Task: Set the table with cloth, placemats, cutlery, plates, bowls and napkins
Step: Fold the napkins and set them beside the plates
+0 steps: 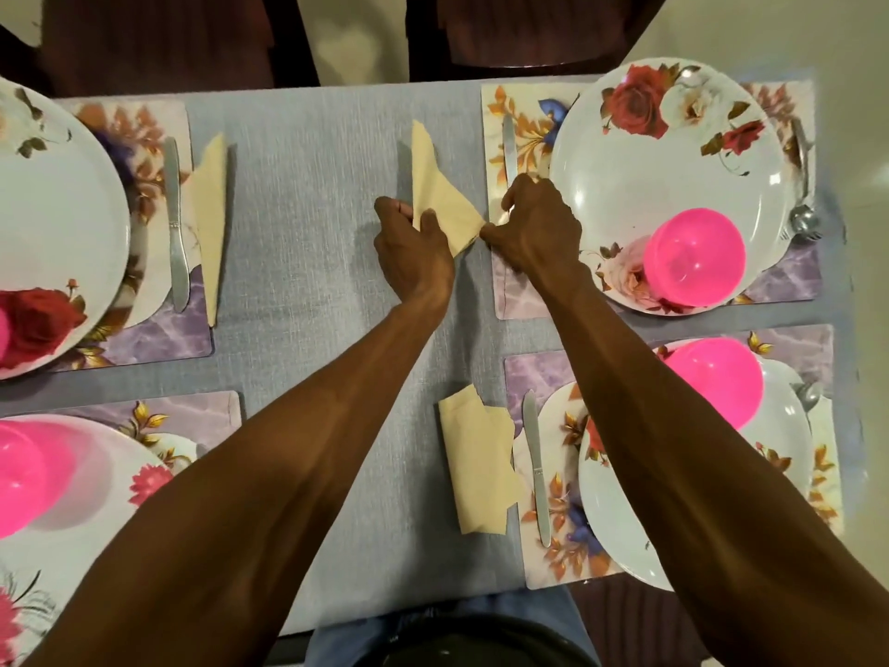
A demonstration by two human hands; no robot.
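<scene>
- Centrally, on the blue cloth [308, 195] covering the bench, both hands work a cream napkin [435, 185] folded to a long triangle, its point aimed at the far edge.
- The left hand [413, 252] has its fingers curled over the napkin's near left edge, its grip closed on the paper.
- The right hand [539, 228] pinches the napkin's right corner between thumb and fingertips, right at the edge of the far right placemat [517, 296].
- On that placemat sit a knife [509, 146], a floral plate [673, 151] with a pink bowl [695, 257] upside down on its near side, and a spoon [802, 185] along the plate's right rim.
- Nearer on the right, a second cream napkin [476, 464] lies loosely folded on the cloth, overlapping the left edge of the near right placemat [529, 377]; a second knife [536, 469] lies just beside it, next to another plate [789, 426] carrying a second pink bowl [717, 377].
- At far left, a third napkin [211, 223], folded narrow, lies partly over the right edge of a placemat [158, 339], with a third knife [174, 223] between it and a floral plate [57, 223].
- At near left, another pink bowl [24, 474] rests on a fourth plate [120, 464].
</scene>
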